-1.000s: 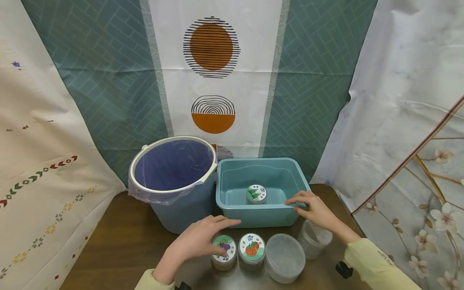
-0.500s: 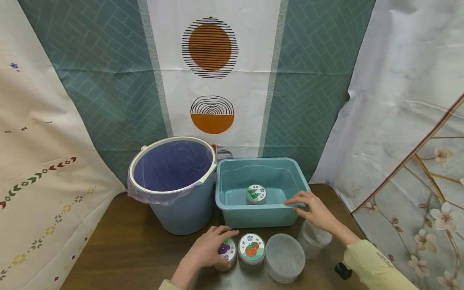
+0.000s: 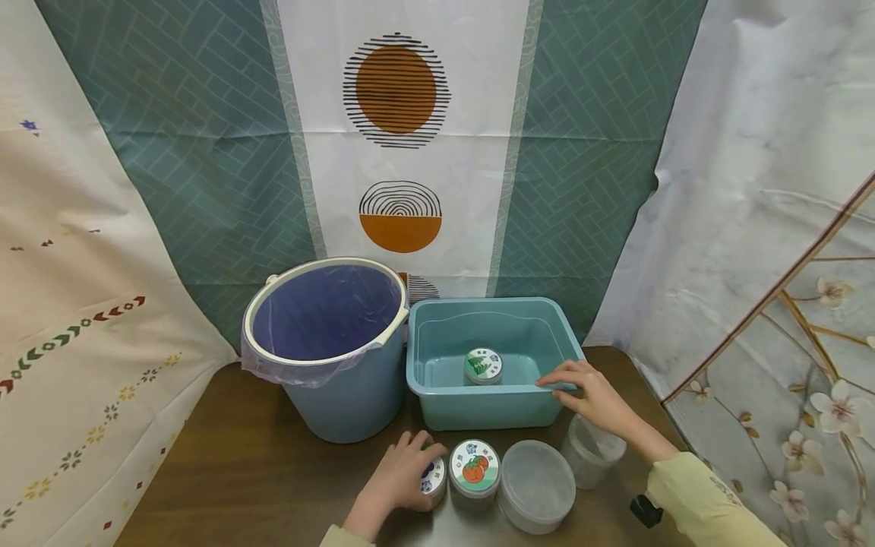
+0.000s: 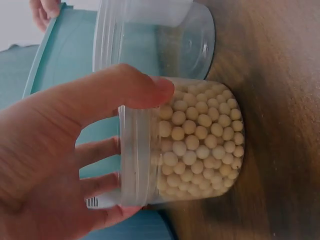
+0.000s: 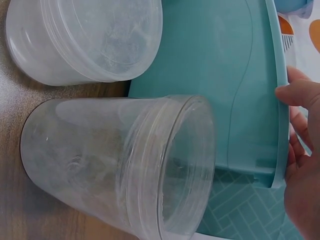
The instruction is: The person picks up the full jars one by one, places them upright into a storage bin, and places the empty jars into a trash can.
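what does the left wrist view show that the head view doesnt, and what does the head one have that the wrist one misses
Only the left wrist view clearly shows the pale beads inside the bead jar that the left hand grips.

Only the head view shows the lid with red fruit, the green-labelled jar sitting inside the tub, and the lined opening of the blue bucket.

Both show the left hand on the bead jar, the teal tub, and the right hand at its rim.
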Demonstrator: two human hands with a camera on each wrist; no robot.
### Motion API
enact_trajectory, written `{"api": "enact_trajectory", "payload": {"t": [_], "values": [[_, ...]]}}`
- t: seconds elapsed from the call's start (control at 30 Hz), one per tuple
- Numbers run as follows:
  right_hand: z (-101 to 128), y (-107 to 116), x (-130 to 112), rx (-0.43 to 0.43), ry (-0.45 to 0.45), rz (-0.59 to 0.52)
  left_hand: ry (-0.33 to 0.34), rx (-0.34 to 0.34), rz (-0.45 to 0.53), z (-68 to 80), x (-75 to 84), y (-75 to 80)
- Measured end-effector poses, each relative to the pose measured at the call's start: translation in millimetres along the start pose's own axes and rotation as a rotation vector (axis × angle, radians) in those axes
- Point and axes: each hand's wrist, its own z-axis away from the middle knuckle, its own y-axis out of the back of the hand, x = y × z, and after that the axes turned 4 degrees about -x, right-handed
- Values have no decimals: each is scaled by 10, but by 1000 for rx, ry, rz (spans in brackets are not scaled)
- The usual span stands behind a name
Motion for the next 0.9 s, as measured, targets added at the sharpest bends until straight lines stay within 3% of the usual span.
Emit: {"api": "enact_trajectory", "payload": {"t": [0.17, 0.27, 0.67, 0.9], "values": [[-16, 2, -3, -8, 4, -3, 13, -98, 7, -27, 27, 91], [-27, 13, 3, -5, 1, 1, 4, -119, 4, -33, 31, 186], [-9, 37, 15, -24, -12, -11, -38, -132, -15, 23, 58, 603], [-3, 26, 28, -20, -8, -29, -63, -115, -38, 55, 62, 687]]}}
